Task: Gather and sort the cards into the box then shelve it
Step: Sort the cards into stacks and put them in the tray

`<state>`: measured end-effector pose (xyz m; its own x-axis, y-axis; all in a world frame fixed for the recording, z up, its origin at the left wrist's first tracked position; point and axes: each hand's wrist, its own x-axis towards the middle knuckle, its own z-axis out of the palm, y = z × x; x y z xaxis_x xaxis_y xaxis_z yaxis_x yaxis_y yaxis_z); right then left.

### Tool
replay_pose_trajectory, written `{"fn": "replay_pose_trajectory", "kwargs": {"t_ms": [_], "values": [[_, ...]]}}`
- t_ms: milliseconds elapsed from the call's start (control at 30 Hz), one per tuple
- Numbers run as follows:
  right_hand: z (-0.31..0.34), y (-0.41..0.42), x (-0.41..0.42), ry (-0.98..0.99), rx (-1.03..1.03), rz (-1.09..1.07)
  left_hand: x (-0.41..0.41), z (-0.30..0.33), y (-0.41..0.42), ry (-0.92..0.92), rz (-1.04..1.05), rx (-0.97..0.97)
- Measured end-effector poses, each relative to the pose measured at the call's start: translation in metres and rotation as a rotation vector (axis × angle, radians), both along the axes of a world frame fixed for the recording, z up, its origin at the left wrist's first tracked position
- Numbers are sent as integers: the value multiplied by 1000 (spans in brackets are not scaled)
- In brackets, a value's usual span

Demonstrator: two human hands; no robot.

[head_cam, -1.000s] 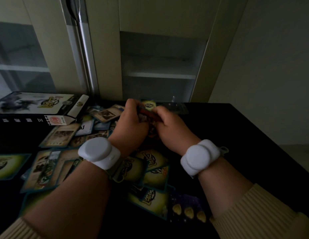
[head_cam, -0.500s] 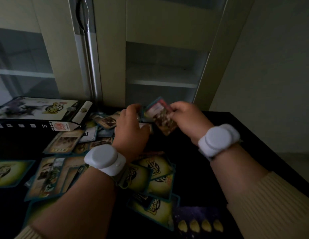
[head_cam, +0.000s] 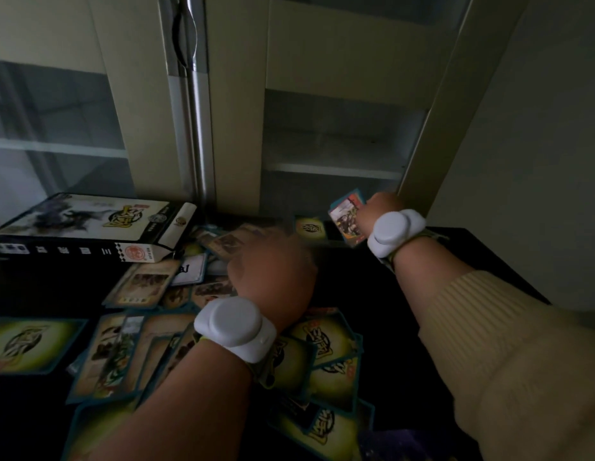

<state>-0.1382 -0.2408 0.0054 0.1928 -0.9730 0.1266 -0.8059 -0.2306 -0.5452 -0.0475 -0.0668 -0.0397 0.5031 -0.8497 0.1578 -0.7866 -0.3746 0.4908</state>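
Now two hands: right point(head_cam: 377, 207) grips one card point(head_cam: 346, 221); one box point(head_cam: 90, 227).

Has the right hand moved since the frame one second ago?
Yes. The right hand, holding cards, has moved right and away from the left hand, toward the cabinet's right post; earlier it sat mid-table against the left hand.
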Motion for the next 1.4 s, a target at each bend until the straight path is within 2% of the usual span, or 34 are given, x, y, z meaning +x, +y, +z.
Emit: {"fn": "replay_pose_trajectory", "kwargs": {"t_ms": [100, 333, 500, 733, 833, 1033, 1200, 1400], "values": [[-8, 0, 0, 24, -45, -1, 0, 0, 0, 8, -6, 0], [-2, 7, -7, 255, -52, 155, 0, -2, -1, 11, -3, -10], [-16, -3, -2, 237, -39, 122, 1, -5, -3, 3, 2, -29], [-18, -3, -2, 320, -195, 151, 1, -6, -4, 2, 6, -37], [-15, 4, -3, 319, -161, 188, 1, -5, -3, 2, 3, -48], [-6, 33, -11, 241, -257, 227, 1, 0, -2, -3, -12, -110], [2, 63, -17, 201, -217, 303, -6, 8, 3, 18, 16, -156], [5, 100, -29, 170, -128, 450, -5, 31, 17, -128, 1, -66]]}}
